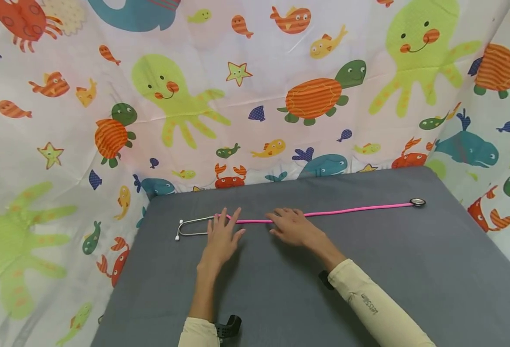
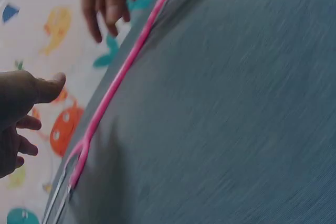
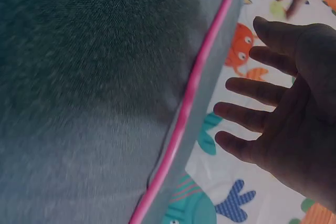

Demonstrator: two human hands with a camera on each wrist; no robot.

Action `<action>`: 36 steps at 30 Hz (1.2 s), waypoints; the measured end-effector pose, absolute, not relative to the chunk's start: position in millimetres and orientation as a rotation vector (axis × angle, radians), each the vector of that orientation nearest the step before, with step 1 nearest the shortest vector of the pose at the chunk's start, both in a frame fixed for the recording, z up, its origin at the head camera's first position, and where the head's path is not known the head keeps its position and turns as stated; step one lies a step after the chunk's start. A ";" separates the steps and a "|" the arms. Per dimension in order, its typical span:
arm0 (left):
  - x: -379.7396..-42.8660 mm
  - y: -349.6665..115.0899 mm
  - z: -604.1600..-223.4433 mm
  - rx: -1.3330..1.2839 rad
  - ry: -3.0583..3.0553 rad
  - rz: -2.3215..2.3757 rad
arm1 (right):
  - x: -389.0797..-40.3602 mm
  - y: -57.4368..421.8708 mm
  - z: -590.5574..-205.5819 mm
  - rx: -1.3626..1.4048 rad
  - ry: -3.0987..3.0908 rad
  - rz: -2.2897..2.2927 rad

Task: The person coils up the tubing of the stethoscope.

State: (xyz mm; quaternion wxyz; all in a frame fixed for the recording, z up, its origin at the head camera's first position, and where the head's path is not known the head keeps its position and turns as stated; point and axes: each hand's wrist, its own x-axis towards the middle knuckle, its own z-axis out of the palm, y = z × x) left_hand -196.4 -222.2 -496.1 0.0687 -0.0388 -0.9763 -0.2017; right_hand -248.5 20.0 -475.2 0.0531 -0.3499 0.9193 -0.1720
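Observation:
A stethoscope with pink tubing (image 1: 350,210) lies stretched out across the grey table. Its metal ear tubes (image 1: 194,221) with white tips point left, and the round chest piece (image 1: 417,202) is at the far right end. My left hand (image 1: 221,243) hovers over the fork of the tubing, fingers spread, covering part of it in the head view. Over the middle of the tube is my right hand (image 1: 296,227), palm down with fingers extended. In the right wrist view the right hand (image 3: 278,98) appears raised above the tubing (image 3: 181,119), holding nothing.
A grey cloth covers the table (image 1: 281,299). Behind and at both sides hangs a white curtain (image 1: 255,43) printed with sea animals, meeting the table's back edge. Dark wrist straps (image 1: 229,327) sit at the cream sleeves (image 1: 374,301).

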 end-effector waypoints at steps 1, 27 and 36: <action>-199.2 -229.9 -498.1 -0.084 -2.948 -0.601 | -250.4 17.5 -476.8 -1.062 2.791 -0.523; -218.4 -328.4 -528.1 -0.043 -2.995 -0.414 | -259.2 3.0 -506.1 -0.987 2.817 -0.554; -204.2 -290.5 -523.7 -0.197 -3.046 -0.529 | -243.0 11.5 -464.1 -1.046 2.888 -0.443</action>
